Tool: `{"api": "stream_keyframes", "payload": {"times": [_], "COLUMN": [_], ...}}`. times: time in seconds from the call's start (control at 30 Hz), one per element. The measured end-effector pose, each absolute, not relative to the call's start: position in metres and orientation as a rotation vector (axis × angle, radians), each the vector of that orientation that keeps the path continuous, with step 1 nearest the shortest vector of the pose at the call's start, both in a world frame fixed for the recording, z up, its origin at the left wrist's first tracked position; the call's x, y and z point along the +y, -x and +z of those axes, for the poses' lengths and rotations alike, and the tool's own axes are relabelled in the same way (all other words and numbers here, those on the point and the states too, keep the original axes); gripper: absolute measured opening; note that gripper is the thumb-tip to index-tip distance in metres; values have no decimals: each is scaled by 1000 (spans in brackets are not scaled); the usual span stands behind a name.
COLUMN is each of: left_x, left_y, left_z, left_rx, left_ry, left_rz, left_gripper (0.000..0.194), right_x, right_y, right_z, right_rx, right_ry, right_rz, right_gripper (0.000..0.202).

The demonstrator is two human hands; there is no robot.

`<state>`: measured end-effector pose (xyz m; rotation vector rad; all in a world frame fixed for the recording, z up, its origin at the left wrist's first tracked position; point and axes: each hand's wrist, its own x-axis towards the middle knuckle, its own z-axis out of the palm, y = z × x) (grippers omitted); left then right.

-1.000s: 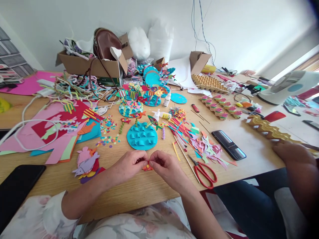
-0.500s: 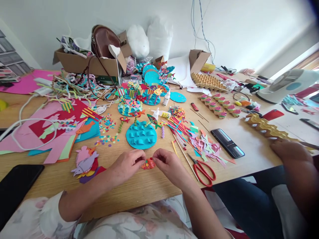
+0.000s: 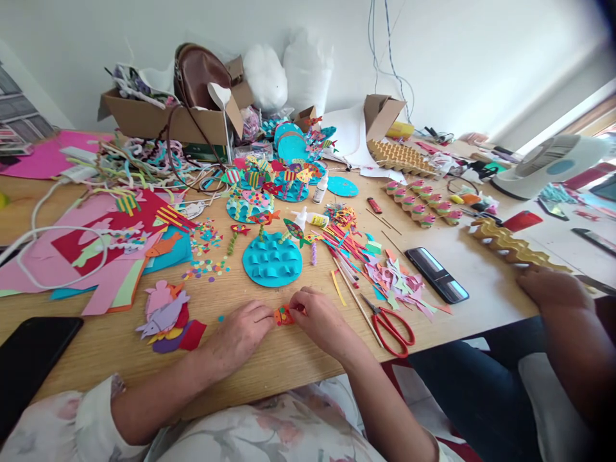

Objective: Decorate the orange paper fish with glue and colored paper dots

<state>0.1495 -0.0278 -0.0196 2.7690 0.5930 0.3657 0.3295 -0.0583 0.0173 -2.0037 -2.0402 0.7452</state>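
Note:
A small orange paper fish (image 3: 283, 315) with coloured dots lies on the table between my hands. My left hand (image 3: 248, 327) rests at its left end, fingers close together and holding its edge. Over the right end bends my right hand (image 3: 317, 319), thumb and fingers pinched on the fish and covering part of it. Just beyond stands a round blue base (image 3: 272, 273) with rows of paper loops. Left of my left hand is a pile of paper fish cut-outs (image 3: 163, 314), and a blue paper dot (image 3: 221, 318) lies near my wrist.
Red-handled scissors (image 3: 393, 333) and a wooden stick (image 3: 357, 305) lie to the right, near paper scraps (image 3: 397, 279). Glue bottles (image 3: 317, 219) stand behind the base. A black phone (image 3: 38, 346) is at the left. Another person's hand (image 3: 553, 289) rests by an egg carton (image 3: 514, 247).
My left hand has flattened down beside the fish, and my right hand has shifted slightly left onto its right end. The blue dot and more of the red paper piece now show.

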Motion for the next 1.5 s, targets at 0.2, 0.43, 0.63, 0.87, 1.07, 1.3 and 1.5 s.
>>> {"api": "stream_keyframes", "payload": {"times": [0.2, 0.43, 0.63, 0.87, 1.07, 1.3, 1.5], "left_x": [-27, -28, -29, -29, -30, -29, -29], "left_y": [-150, -149, -150, -150, -150, -150, -149], "left_z": [-24, -27, -27, -26, -25, -26, -26], "left_rx": [604, 626, 645, 646, 656, 658, 651], "left_ry": [-2755, -2749, -2737, -2751, -2725, -2732, -2733], "left_rz": [366, 387, 394, 381, 395, 406, 374], "left_gripper": [14, 15, 18, 17, 19, 16, 15], "right_x": [-57, -56, -54, -55, -55, -55, -57], "right_y": [-327, -325, -326, -325, -325, -323, -322], "right_z": [17, 13, 8, 7, 8, 10, 7], "right_rx": [-2052, -2068, -2083, -2085, -2088, -2094, -2096], "right_ry": [2036, 2065, 2075, 2099, 2121, 2144, 2165], "right_rz": [758, 742, 720, 706, 703, 682, 627], "right_gripper": [15, 15, 16, 16, 16, 15, 16]}}
